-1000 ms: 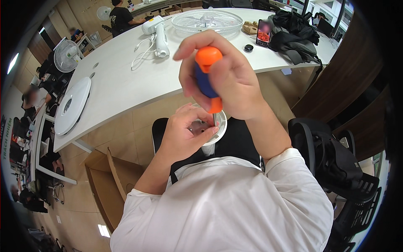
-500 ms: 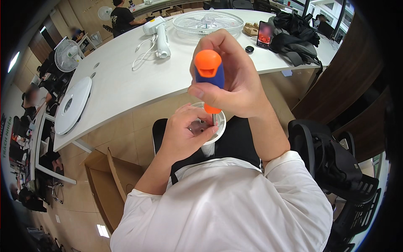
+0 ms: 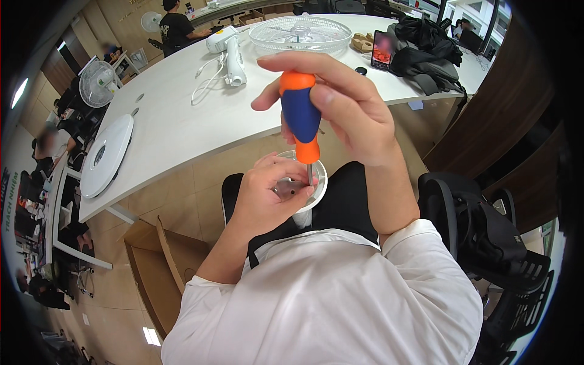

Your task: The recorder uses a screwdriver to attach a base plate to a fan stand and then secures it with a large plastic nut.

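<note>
Above my lap, my right hand (image 3: 347, 106) has its thumb and fingers on the blue and orange handle of a screwdriver (image 3: 301, 115), the forefinger stretched across the top. The metal shaft points down into a white round cup-shaped plastic part (image 3: 321, 191) between my thighs. My left hand (image 3: 271, 188) reaches into the part's rim, thumb and fingertips pinched around the shaft's lower end. Whatever lies under the tip is hidden by those fingers. Inside the part a dull surface with small dark holes shows in places.
On the white table (image 3: 176, 134) ahead lie a white fan body with cord (image 3: 234, 64), a clear fan cage (image 3: 301, 36), a phone (image 3: 381, 50) and a dark bag (image 3: 426, 55). A white round base (image 3: 108, 155) lies at left. An open cardboard box (image 3: 152, 261) stands on the floor.
My right hand has loosened and shifted its fingers round the handle, the forefinger now straightened over the top. The handle tilts more upright; my left hand has stayed in place.
</note>
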A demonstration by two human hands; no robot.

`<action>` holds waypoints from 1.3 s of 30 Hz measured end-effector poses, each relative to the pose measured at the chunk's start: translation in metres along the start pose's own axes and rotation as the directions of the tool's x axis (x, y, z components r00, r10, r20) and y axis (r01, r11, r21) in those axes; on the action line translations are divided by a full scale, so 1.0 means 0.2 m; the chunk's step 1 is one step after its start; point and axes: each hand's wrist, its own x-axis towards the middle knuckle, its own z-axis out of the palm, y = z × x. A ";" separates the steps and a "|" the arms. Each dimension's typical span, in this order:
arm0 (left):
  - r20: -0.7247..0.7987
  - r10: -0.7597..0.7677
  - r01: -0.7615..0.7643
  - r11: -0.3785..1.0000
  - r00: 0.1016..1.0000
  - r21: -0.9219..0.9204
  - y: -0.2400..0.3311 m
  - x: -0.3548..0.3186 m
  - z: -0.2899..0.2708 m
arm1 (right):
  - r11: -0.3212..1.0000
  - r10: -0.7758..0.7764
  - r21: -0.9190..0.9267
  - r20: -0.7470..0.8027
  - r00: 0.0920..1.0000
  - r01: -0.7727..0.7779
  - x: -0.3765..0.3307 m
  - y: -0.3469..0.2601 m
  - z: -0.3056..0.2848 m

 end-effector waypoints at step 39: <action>0.005 0.041 -0.041 0.998 0.999 -0.038 -0.03 0.01 0.01 | 0.998 0.041 -0.030 -0.209 0.977 -0.049 -0.01 0.03 0.13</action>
